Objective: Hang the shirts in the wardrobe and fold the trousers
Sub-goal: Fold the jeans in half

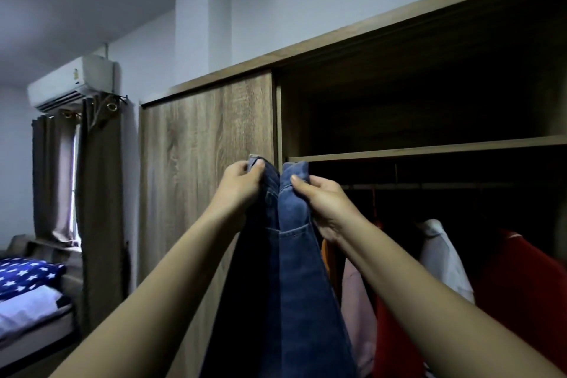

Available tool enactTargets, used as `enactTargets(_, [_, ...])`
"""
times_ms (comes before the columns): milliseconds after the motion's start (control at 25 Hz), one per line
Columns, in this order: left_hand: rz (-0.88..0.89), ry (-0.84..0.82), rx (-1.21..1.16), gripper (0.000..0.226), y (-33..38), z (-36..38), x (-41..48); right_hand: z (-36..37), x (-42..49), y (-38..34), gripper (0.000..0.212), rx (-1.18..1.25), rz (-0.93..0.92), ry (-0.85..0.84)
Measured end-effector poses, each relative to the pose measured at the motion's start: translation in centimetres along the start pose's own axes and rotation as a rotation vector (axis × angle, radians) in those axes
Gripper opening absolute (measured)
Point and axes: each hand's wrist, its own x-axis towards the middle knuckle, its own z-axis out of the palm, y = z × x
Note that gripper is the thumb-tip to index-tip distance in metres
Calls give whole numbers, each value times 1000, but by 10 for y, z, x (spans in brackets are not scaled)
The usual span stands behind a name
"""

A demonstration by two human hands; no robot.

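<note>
A pair of blue denim trousers [294, 270] hangs straight down in front of me, held up high by its waistband. My left hand [241, 186] pinches the left part of the waistband. My right hand [325, 205] grips the right part, thumb on the front of the cloth. The two hands are close together, with the cloth doubled lengthwise between them. Behind them stands the wooden wardrobe [208, 144], its right side open. Inside hang a white shirt [441, 258], a pink garment [356, 310] and red garments [521, 294] on a dark rail.
A bare shelf [429, 149] runs across the open wardrobe above the rail. The sliding door covers the left half. To the left are brown curtains [98, 193], an air conditioner [72, 81] and a bed with a star-patterned pillow [27, 275].
</note>
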Motion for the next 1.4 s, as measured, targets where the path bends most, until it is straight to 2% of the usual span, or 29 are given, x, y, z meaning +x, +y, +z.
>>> enactTargets(120, [16, -165, -84, 37, 8, 1, -14, 8, -10, -7, 67, -5, 7, -113])
enactTargets(200, [95, -269, -28, 31, 6, -4, -21, 1, -12, -7, 85, -104, 30, -193])
enactTargets(280, [224, -239, 95, 25, 1, -7, -21, -5, -16, -4, 89, -92, 38, -268])
enactTargets(320, [259, -161, 93, 21, 0, -7, -18, -5, -18, 0, 89, -17, 32, -323])
enactTargets(400, [229, -19, -40, 11, 4, -4, -14, -4, -19, 9, 77, 96, -47, -343])
enactTargets(440, [188, 23, -121, 15, 7, -5, -13, -6, -15, 15, 64, 53, -154, -274])
enactTargets(480, [158, 44, -180, 17, 11, -7, -12, -9, -10, 19, 57, -65, -284, -123])
enactTargets(520, [136, 48, -203, 17, 13, -10, -11, -14, -7, 21, 63, -194, -362, 43])
enactTargets(560, [107, 41, -218, 17, 12, -18, -8, -17, -4, 23, 74, -287, -358, 112])
enactTargets(600, [54, 2, -266, 18, 10, -24, -8, -19, -2, 24, 80, -357, -335, 107])
enactTargets(680, [-79, -91, -312, 21, 6, -38, -10, -17, 0, 25, 62, -526, -330, 140])
enactTargets(760, [-77, -162, -87, 28, 0, -47, -12, -10, -3, 24, 53, -648, -363, 267])
enactTargets(840, [135, -155, 314, 36, -10, -50, -8, -5, -7, 25, 54, -695, -400, 333])
enactTargets(920, [309, 99, 641, 41, -17, -54, -4, -2, -10, 26, 51, -734, -470, 308])
enactTargets(960, [367, 214, 663, 43, -17, -57, -2, -3, -11, 21, 48, -754, -526, 272])
enactTargets(1080, [516, 326, 543, 40, -7, -55, 0, -11, -14, 4, 49, -704, -622, 162])
enactTargets(1160, [583, 404, 599, 41, 1, -48, 1, -23, -22, 15, 73, -638, -556, 115])
enactTargets(1240, [608, 454, 652, 43, 0, -41, 3, -44, -46, 61, 94, -654, -463, 25])
enactTargets(1320, [620, 470, 649, 45, -2, -41, 8, -63, -84, 121, 86, -686, -385, -59])
enactTargets(1400, [620, 443, 642, 45, -6, -44, 15, -79, -104, 152, 79, -704, -340, 47])
